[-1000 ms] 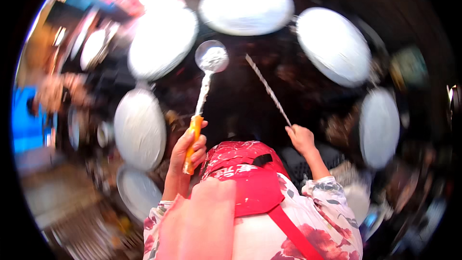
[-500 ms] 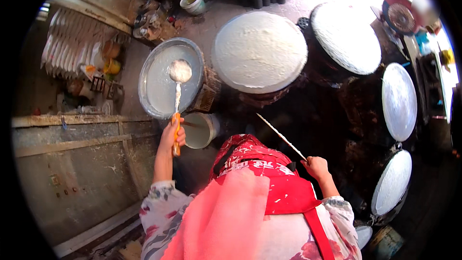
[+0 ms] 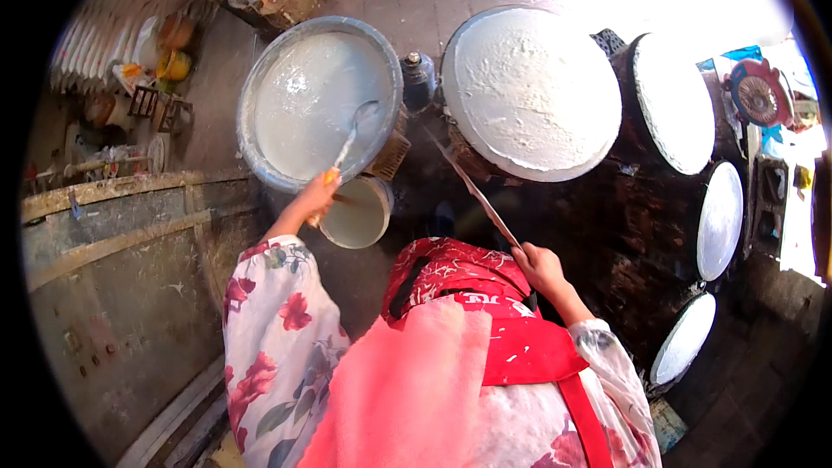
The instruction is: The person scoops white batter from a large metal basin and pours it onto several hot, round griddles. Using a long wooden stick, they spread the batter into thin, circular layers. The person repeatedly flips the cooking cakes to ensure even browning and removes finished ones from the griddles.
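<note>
My left hand point(image 3: 312, 200) is closed round the orange handle of a ladle point(image 3: 345, 149). The ladle's bowl is dipped into the white batter point(image 3: 303, 91) in a wide, round grey basin point(image 3: 246, 113), near its right side. In my right hand point(image 3: 542, 269) is a long, thin, flat scraper stick point(image 3: 487, 205), smeared with white. It slants up and left over the dark floor, its tip near the lower left of a large round griddle point(image 3: 537, 180). A thick white layer point(image 3: 533, 91) covers that griddle.
Below the basin stands a pale bucket point(image 3: 387, 199) with cloudy liquid. More white-topped round griddles point(image 3: 679, 108) curve down the right side. A dark canister point(image 3: 418, 82) is between basin and large griddle. A wooden partition point(image 3: 130, 286) lies left, a red fan point(image 3: 756, 97) far right.
The ladle, earlier raised over the basin with white batter in its bowl, is now lowered into the batter. The scraper stick has swung left with my right hand, and the whole view has shifted.
</note>
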{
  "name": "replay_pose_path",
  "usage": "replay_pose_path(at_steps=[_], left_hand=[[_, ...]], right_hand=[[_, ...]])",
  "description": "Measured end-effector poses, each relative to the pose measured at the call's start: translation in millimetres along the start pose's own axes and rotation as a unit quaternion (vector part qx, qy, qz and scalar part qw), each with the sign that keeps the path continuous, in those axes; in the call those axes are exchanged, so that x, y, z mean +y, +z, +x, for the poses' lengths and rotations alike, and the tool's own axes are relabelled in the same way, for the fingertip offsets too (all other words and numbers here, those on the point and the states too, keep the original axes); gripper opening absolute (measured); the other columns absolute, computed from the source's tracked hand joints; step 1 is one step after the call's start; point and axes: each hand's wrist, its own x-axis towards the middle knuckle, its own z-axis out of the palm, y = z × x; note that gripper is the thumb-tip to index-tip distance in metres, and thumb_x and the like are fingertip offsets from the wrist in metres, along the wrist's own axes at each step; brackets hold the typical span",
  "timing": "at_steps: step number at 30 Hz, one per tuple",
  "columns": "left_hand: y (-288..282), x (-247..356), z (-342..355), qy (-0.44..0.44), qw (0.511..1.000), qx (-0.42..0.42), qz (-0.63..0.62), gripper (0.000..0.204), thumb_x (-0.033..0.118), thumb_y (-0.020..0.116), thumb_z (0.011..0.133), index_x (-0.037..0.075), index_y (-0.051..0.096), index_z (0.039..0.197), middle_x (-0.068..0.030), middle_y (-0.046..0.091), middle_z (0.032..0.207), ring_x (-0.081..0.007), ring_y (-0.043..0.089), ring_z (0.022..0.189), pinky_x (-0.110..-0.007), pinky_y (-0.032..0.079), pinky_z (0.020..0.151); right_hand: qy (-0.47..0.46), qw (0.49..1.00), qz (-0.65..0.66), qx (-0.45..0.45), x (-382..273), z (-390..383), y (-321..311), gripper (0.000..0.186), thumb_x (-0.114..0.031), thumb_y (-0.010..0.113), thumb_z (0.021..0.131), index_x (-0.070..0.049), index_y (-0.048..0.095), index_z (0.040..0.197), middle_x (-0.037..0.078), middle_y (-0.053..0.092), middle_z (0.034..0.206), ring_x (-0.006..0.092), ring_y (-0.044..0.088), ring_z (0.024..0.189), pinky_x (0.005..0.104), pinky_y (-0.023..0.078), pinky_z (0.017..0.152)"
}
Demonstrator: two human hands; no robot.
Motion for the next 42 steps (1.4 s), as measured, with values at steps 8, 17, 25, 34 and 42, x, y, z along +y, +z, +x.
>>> replay_pose_path(at_steps=[8,17,25,34,42], left_hand=[[62,21,-81,-0.006,0.527,-0.382,-0.759,0.036,0.038,0.039,0.098,0.005,0.046,0.11,0.0034,0.034,0.056,-0.0034,0.034,0.039,-0.019,0.034,0.039],[7,81,-216,0.214,0.494,-0.312,-0.782,0.042,0.041,0.027,0.1,0.004,0.037,0.117,0.0005,0.036,0.054,-0.0049,0.036,0.034,-0.02,0.036,0.032],[-5,58,-203,0.458,0.515,-0.215,-0.692,0.044,0.044,0.031,0.098,0.009,0.039,0.124,0.002,0.037,0.056,-0.0044,0.033,0.033,-0.019,0.033,0.031],[28,51,-164,0.131,0.887,0.36,-0.256,0.027,0.031,0.049,0.093,0.005,0.045,0.101,-0.0019,0.043,0.055,-0.0112,0.04,0.035,-0.025,0.034,0.033],[11,152,-162,0.181,0.729,-0.203,-0.629,0.034,0.034,0.038,0.099,0.004,0.048,0.112,0.0047,0.036,0.059,-0.0011,0.033,0.038,-0.017,0.034,0.035]], right_hand=[[0.141,0.825,0.483,-0.257,-92,137,61,0.049,-0.05,0.041,0.094,-0.005,0.057,0.086,0.003,0.049,0.06,0.0124,0.044,0.047,0.026,0.04,0.042],[-0.044,0.802,0.52,-0.291,-200,138,7,0.053,-0.052,0.038,0.094,-0.005,0.052,0.075,0.002,0.046,0.057,0.0116,0.042,0.044,0.0252,0.036,0.04],[-0.419,0.892,0.12,0.118,-252,122,-58,0.031,-0.031,0.046,0.093,-0.006,0.053,0.076,0.017,0.056,0.065,0.039,0.056,0.061,0.0461,0.043,0.053],[-0.24,0.945,0.17,0.144,-152,93,-49,0.035,-0.034,0.044,0.094,-0.004,0.053,0.078,0.018,0.054,0.061,0.0391,0.054,0.058,0.0458,0.04,0.051],[0.084,0.868,0.479,0.101,-45,40,-45,0.044,-0.045,0.041,0.095,-0.006,0.051,0.076,0.0,0.043,0.051,0.0099,0.04,0.038,0.0238,0.033,0.036]])
